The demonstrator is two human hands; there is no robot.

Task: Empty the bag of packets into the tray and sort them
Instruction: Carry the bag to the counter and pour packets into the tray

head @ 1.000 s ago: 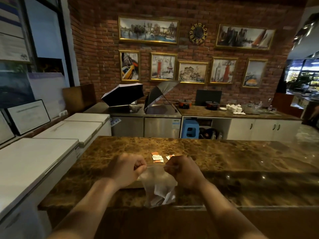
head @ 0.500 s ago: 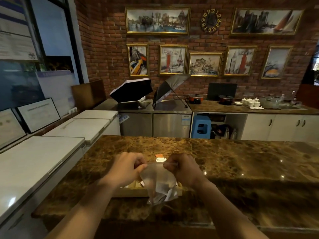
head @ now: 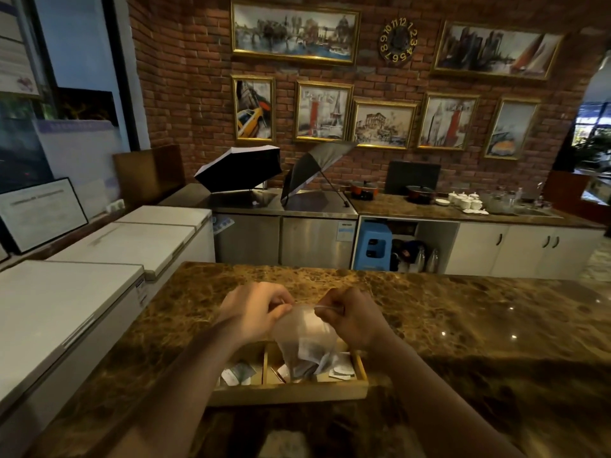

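A clear plastic bag point(head: 305, 335) hangs over a wooden divided tray point(head: 291, 393) on the marble counter. My left hand point(head: 253, 310) pinches the bag's top edge on the left, and my right hand point(head: 353, 317) pinches it on the right. White packets point(head: 315, 360) bunch in the bag's bottom, which dips into the tray's middle. More white packets point(head: 238, 373) lie in the tray's left compartment, and others point(head: 342, 368) lie in the right one. The tray's far side is hidden behind my hands.
The brown marble counter point(head: 463, 325) stretches to the right. White chest freezers point(head: 66, 292) stand along the left. Beyond the counter are steel cabinets with two open umbrellas point(head: 241, 168), a blue stool point(head: 373, 246) and a back counter with pots and cups.
The view has tilted down and closer, so the tray shows in full. Both hands keep their hold on the bag's top, and the orange and white packets beyond them are out of sight.
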